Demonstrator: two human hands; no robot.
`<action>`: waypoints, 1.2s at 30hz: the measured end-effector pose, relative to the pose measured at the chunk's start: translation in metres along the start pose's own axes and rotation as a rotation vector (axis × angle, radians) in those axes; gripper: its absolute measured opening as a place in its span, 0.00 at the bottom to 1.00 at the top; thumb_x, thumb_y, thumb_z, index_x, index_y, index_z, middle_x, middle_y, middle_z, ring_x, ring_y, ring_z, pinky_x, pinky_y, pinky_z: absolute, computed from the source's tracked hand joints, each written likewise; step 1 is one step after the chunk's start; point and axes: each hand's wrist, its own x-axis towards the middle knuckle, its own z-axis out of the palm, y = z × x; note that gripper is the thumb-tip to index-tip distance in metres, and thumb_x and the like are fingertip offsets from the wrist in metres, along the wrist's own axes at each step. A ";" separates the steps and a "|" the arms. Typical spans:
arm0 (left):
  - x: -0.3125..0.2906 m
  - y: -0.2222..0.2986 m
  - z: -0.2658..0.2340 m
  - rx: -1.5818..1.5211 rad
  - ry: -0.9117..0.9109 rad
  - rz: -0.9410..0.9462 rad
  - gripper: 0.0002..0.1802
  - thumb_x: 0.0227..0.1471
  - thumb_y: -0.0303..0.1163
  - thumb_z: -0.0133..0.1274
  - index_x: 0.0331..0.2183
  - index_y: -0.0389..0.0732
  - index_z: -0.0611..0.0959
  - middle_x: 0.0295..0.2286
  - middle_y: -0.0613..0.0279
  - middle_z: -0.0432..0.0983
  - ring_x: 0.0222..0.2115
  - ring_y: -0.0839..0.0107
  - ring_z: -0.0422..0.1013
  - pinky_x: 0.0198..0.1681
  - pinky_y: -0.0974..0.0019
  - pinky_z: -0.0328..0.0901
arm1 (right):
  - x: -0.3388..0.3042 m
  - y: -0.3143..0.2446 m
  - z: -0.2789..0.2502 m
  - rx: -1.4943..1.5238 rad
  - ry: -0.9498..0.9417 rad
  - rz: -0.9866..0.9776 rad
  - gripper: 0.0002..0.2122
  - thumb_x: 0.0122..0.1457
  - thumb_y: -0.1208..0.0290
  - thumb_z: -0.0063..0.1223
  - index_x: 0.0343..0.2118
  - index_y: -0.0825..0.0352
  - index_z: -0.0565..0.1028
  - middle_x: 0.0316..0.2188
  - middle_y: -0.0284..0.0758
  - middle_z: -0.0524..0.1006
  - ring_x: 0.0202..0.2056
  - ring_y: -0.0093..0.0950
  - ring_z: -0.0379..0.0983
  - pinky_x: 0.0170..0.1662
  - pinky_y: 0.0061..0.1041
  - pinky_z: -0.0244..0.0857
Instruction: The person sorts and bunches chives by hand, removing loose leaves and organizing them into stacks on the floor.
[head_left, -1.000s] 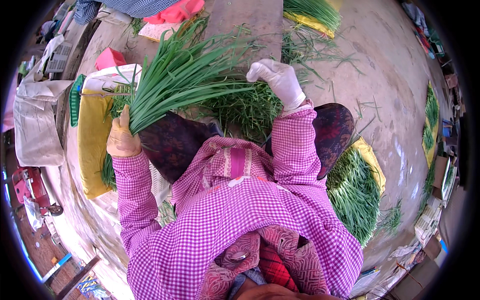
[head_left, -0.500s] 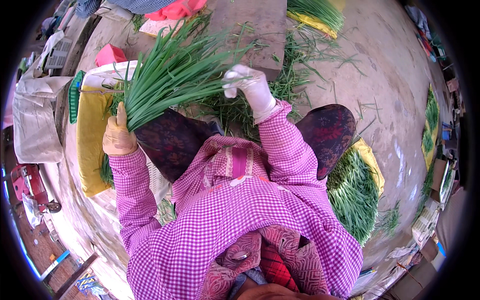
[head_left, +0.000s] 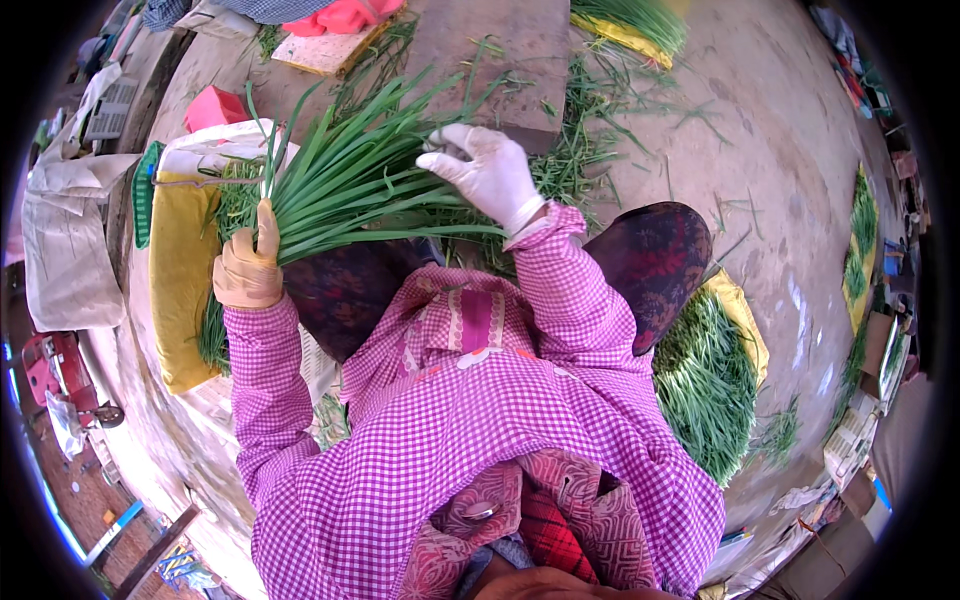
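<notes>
My left hand (head_left: 250, 262), in a tan rubber glove, is closed round the base of a bunch of garlic chives (head_left: 345, 180). The long green leaves fan out to the right from its grip, over my left knee. Beside the leaf tips is my right hand (head_left: 487, 172) in a white glove, thumb and fingers apart with nothing visibly held; whether it touches the leaves I cannot tell. Just left of the bunch, more chives lie by a yellow sack (head_left: 183, 290) draped over a pale container.
Loose leaf scraps (head_left: 590, 130) litter the floor round a low wooden board (head_left: 490, 70). A large pile of chives (head_left: 705, 385) rests on yellow sacking by my right knee. Another bundle (head_left: 635, 25) lies at the far side. A red plastic piece (head_left: 216, 107) stands at the left.
The bunch has tilted lower and its leaves point more to the right. My right hand has moved slightly left and its fingers have opened out.
</notes>
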 end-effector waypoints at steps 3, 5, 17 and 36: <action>0.003 0.005 0.001 -0.020 0.048 0.013 0.33 0.37 0.25 0.51 0.50 0.56 0.71 0.22 0.71 0.66 0.18 0.71 0.65 0.18 0.67 0.60 | -0.006 0.004 0.020 0.154 0.147 0.040 0.10 0.52 0.64 0.56 0.27 0.67 0.75 0.19 0.34 0.73 0.23 0.24 0.70 0.29 0.22 0.65; 0.006 0.006 0.002 -0.026 0.100 0.016 0.32 0.38 0.25 0.52 0.48 0.59 0.72 0.22 0.72 0.65 0.17 0.73 0.64 0.17 0.68 0.59 | -0.003 0.000 0.009 0.587 0.202 0.289 0.06 0.53 0.71 0.55 0.26 0.69 0.74 0.20 0.32 0.74 0.22 0.20 0.69 0.27 0.19 0.65; -0.009 -0.028 0.015 -0.090 -0.055 -0.133 0.40 0.37 0.31 0.58 0.55 0.61 0.65 0.24 0.65 0.69 0.21 0.63 0.70 0.20 0.60 0.63 | 0.003 0.041 -0.058 0.539 -0.143 0.368 0.10 0.57 0.69 0.50 0.29 0.72 0.76 0.23 0.32 0.77 0.27 0.18 0.72 0.34 0.16 0.64; -0.018 -0.031 0.014 -0.069 0.013 -0.127 0.40 0.36 0.29 0.57 0.54 0.58 0.66 0.22 0.65 0.67 0.19 0.63 0.68 0.18 0.60 0.61 | 0.014 0.016 -0.043 0.615 0.296 0.268 0.07 0.55 0.77 0.50 0.35 0.71 0.75 0.28 0.32 0.77 0.31 0.19 0.73 0.38 0.18 0.66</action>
